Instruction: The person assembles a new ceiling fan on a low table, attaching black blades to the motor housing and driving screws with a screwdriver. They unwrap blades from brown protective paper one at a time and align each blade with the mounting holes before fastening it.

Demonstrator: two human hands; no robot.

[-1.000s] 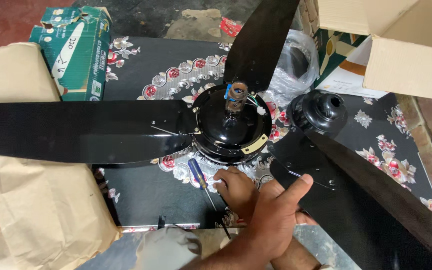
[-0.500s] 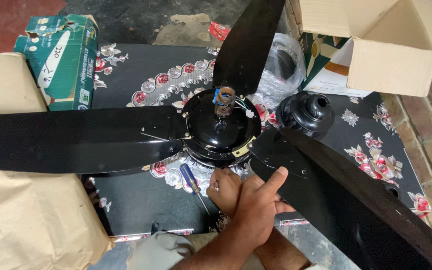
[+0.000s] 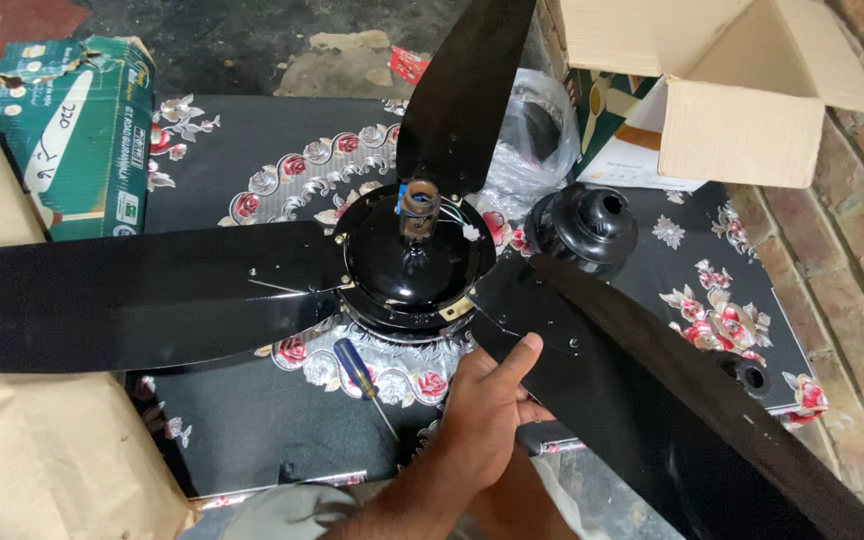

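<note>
Right hand (image 3: 487, 410): it is reaching in from the near edge of the table, thumb lying up against the inner end of the near-right blade (image 3: 652, 400), fingers curling under its edge; it is gripping the blade, seemingly to steady it beside the hub.
Left hand: it is sitting mostly hidden under the right one, so I cannot tell whether it is closed on anything.
Screwdriver (image 3: 362, 375): it is lying loose on the table near the near edge, just left of the hand, blue-and-yellow handle pointing toward the motor, thin shaft toward the person; likely kept within reach.
Ceiling fan motor (image 3: 412, 265): it is resting at the table's centre, a round glossy black housing with a short brown stub and coloured wires standing upright.
Left blade (image 3: 132, 295): it is stretching flat past the left edge, matte black and broad.
Far blade (image 3: 467, 85): it is running out over the far edge.
Table (image 3: 252, 440): it is wearing a dark cloth with a red-and-silver floral print.
Black canopy cup (image 3: 582, 222): it is sitting right of the motor, glossy, bell-shaped.
Green carton (image 3: 62, 130): it is standing at the far-left corner, torn.
Open cardboard box (image 3: 722, 90): it is gaping at the far-right corner.
</note>
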